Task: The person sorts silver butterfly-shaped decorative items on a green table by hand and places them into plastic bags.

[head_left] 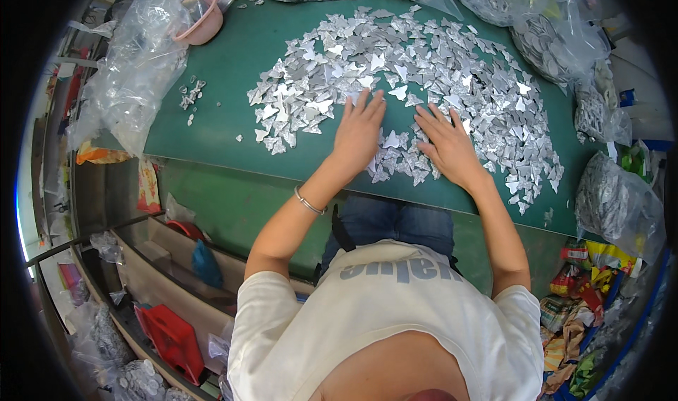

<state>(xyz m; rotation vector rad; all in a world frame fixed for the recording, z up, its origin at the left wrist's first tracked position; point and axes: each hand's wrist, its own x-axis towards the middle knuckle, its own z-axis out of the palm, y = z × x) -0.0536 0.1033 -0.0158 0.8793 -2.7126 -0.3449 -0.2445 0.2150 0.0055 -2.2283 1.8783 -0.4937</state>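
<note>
A wide heap of flat, silvery, butterfly-shaped metal pieces (pixel 339 62) spreads over the green tabletop (pixel 212 118). My left hand (pixel 359 134) lies palm down at the near edge of the heap, its fingers stretched forward against the pieces. Palm down too, my right hand (pixel 449 145) rests on the pieces with its fingers spread. Between my hands sits a smaller cluster of the same pieces (pixel 397 157), close to the table's front edge. Neither hand grips anything that I can see; what lies under the palms is hidden.
Clear plastic bags of silvery parts (pixel 544 44) line the far and right edges. A pink bowl (pixel 203 23) stands at the far left beside crumpled clear plastic (pixel 141 76). A few small bits (pixel 191 94) lie left. Below are wooden drawers (pixel 169 267) and a red plastic object (pixel 173 341).
</note>
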